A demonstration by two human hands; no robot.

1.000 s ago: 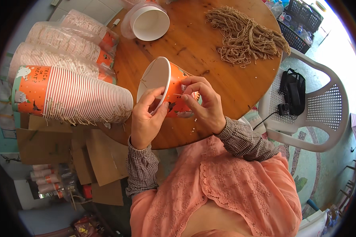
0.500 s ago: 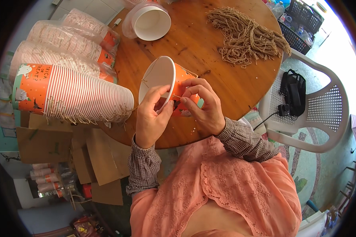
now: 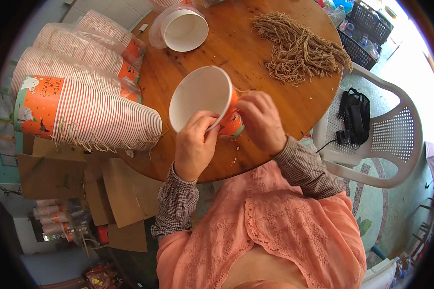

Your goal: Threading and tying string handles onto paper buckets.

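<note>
A paper bucket (image 3: 196, 98), white inside and orange with Halloween-style pictures outside, is tilted over the near part of the table with its mouth facing left. My left hand (image 3: 194, 150) pinches its near rim, thumb outside and fingers within. Against the bucket's outer right side, my right hand (image 3: 264, 124) has its fingertips drawn together on a thin tan string (image 3: 242, 90), part of which shows above them. The fingertips partly hide where string and bucket meet. Left of my hands lies a long nested stack of matching buckets (image 3: 108, 113), with string loops hanging along its lower side.
Bagged bucket stacks (image 3: 79, 48) lie behind the near stack. A white bucket (image 3: 186, 31) stands at the back of the wooden table (image 3: 289, 106), near a heap of tan strings (image 3: 304, 48). Cardboard boxes (image 3: 125, 192) sit below left; a plastic chair (image 3: 395, 137) holds a black bag (image 3: 356, 113).
The bucket has turned so more of its inside faces me. My right hand has shifted slightly right and turned, its fingers now more closed at the bucket's side.
</note>
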